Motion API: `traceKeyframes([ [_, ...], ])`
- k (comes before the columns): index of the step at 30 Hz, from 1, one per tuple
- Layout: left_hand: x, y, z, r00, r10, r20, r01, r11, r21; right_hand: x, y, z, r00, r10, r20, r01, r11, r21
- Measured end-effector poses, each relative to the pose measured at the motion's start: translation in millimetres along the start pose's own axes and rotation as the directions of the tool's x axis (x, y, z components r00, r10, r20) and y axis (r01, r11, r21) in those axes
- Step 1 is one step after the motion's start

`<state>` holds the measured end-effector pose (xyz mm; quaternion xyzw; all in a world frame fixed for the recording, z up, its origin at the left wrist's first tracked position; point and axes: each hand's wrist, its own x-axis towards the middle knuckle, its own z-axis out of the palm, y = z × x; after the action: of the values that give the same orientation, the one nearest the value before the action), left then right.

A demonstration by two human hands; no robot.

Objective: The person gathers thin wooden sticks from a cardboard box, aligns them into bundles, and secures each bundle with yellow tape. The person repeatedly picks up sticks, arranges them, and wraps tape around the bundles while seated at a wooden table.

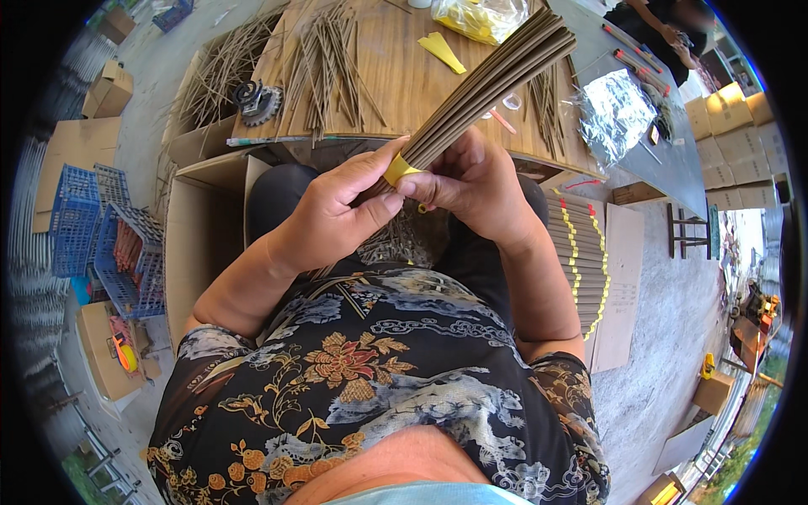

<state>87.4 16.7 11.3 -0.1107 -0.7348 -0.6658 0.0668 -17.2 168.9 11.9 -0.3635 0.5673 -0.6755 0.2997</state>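
Blue plastic crates (101, 231) far left on the floor, flattened cardboard (71, 160) behind them. Beside them an open cardboard box (198, 244) against the near left corner of the wooden desk (396, 84). On the desk's left edge a heap of loose thin sticks (223, 67), a small toothed metal wheel (255, 101) just inside it, more loose sticks (328, 59) fanned toward the middle.

Left hand (332, 215) closed around the lower end of a tight bundle of brown sticks (492, 80), thumb pressing a yellow tape band (400, 170) against it. Right hand (475, 189) clenched on the same bundle just beside the band, fingertips touching the left thumb. Bundle held above the lap, off the desk's near edge, tilted up and away to the right over the desk.

To do this well, probably: keep the sticks squeezed tight, ends level, tape pulled taut and flat while wrapping, no loosening of the left grip.

Further right: yellow strips (442, 50) and a clear bag of yellow pieces (480, 17) at the far edge, a crinkled clear wrapper (614, 109) near the right edge, finished banded bundles (581, 261) stacked below the right corner. Another person's hands (665, 29) at the far right corner.

Open room mostly over the lap; long bundle tip close to the desk's far clutter when swung.
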Motion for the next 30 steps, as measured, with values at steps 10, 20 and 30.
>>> traceKeyframes([
  [10, 3, 0, 0, 0.998, -0.033, 0.046, 0.050, 0.905, -0.423, 3, -7, -1, 0.975, -0.214, -0.056, 0.171, 0.890, -0.423],
  [20, 25, -4, -11, 0.953, -0.210, 0.218, 0.300, 0.759, -0.578, 8, -7, -7, 0.901, -0.430, -0.049, 0.260, 0.629, -0.733],
  [30, 44, -21, -14, 0.955, -0.258, 0.148, 0.287, 0.668, -0.686, 21, -1, -22, 0.946, -0.288, -0.147, 0.163, 0.817, -0.554],
])
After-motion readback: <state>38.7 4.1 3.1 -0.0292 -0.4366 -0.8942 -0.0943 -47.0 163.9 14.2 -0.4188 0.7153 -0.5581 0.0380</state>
